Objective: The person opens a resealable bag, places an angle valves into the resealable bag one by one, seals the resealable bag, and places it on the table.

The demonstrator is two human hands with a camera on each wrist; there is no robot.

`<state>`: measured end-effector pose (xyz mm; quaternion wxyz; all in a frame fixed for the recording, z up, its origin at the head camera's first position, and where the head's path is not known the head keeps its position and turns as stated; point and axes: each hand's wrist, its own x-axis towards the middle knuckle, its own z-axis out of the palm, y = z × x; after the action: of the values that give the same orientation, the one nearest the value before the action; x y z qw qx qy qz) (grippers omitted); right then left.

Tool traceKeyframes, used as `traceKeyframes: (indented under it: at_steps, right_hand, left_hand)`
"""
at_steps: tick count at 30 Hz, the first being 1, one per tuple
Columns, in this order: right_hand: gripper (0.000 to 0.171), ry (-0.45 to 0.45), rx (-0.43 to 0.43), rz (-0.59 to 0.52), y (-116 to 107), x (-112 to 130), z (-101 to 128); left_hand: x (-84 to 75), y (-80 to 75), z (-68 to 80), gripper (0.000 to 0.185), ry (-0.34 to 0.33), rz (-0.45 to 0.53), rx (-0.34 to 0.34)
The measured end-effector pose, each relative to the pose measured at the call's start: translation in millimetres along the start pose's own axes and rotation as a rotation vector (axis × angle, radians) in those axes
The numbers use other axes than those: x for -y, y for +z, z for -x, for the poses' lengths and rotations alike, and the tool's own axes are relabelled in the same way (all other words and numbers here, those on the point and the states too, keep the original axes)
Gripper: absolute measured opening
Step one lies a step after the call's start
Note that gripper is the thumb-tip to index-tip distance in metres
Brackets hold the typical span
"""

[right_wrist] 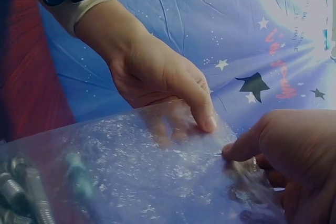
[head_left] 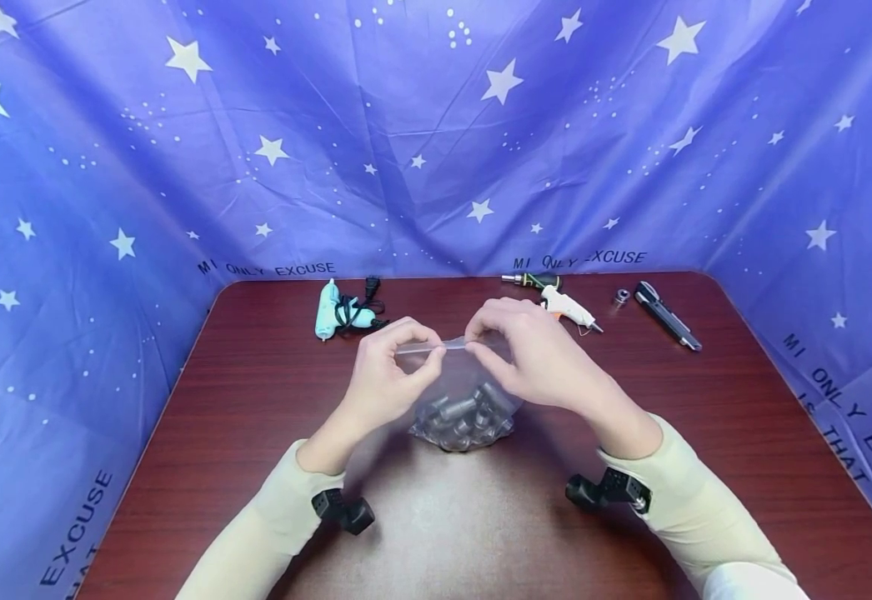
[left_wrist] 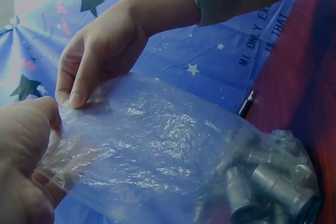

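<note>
A clear plastic bag (head_left: 457,379) hangs by its top edge between my two hands above the middle of the table. Several grey metal sockets (left_wrist: 268,190) lie bunched in its bottom, which is at or near the tabletop. My left hand (head_left: 394,362) pinches the top edge between thumb and fingers on the left. On the right, my right hand (head_left: 529,350) pinches the same edge, its fingertips close to the left ones. Both wrist views show thumbs and fingers on the bag's rim, with some fingers seen through the film.
Behind the hands lie a light blue glue gun (head_left: 342,312) with a black cord, a screwdriver (head_left: 533,280), a white glue gun (head_left: 569,308), a small metal socket (head_left: 621,296) and a utility knife (head_left: 669,317). A blue starry cloth (head_left: 436,125) hangs around the dark red table (head_left: 241,467).
</note>
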<state>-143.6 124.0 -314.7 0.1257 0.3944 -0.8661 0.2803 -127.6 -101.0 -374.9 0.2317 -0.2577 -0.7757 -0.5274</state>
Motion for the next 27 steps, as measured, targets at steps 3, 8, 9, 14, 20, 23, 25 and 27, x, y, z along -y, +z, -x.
traceKeyframes:
  at_steps: [3,8,9,14,20,23,25,27]
  right_hand:
    - [0.007,-0.035,-0.029,0.018,2,0,1]
    - [0.008,-0.047,-0.066,0.041,5,1,2]
    - [0.008,-0.046,-0.071,0.044,5,1,2]
    - [0.007,-0.061,-0.08,0.055,7,1,2]
    - [0.007,-0.061,-0.061,0.053,3,-3,3]
    - [0.007,-0.043,-0.053,0.053,1,-6,5]
    - [0.007,-0.037,-0.047,0.05,0,-8,6]
    - [0.007,-0.033,-0.043,0.048,-1,-9,7]
  left_hand:
    - [-0.2,1.1,0.4,0.008,-0.002,0.008,-0.022]
    - [-1.7,2.7,-1.2,0.002,0.008,0.046,-0.03]
    - [-1.5,2.9,-1.8,0.001,0.008,0.051,-0.024]
    - [-1.3,1.8,-3.9,0.004,0.013,0.049,0.009]
    - [-2.4,-2.0,-6.7,0.004,0.031,0.012,0.03]
    - [-2.1,-3.0,-7.9,0.003,0.031,0.011,0.039]
    - [-1.6,-3.6,-7.9,0.003,0.031,0.01,0.041]
    - [-1.2,-4.1,-7.8,0.003,0.031,0.008,0.041]
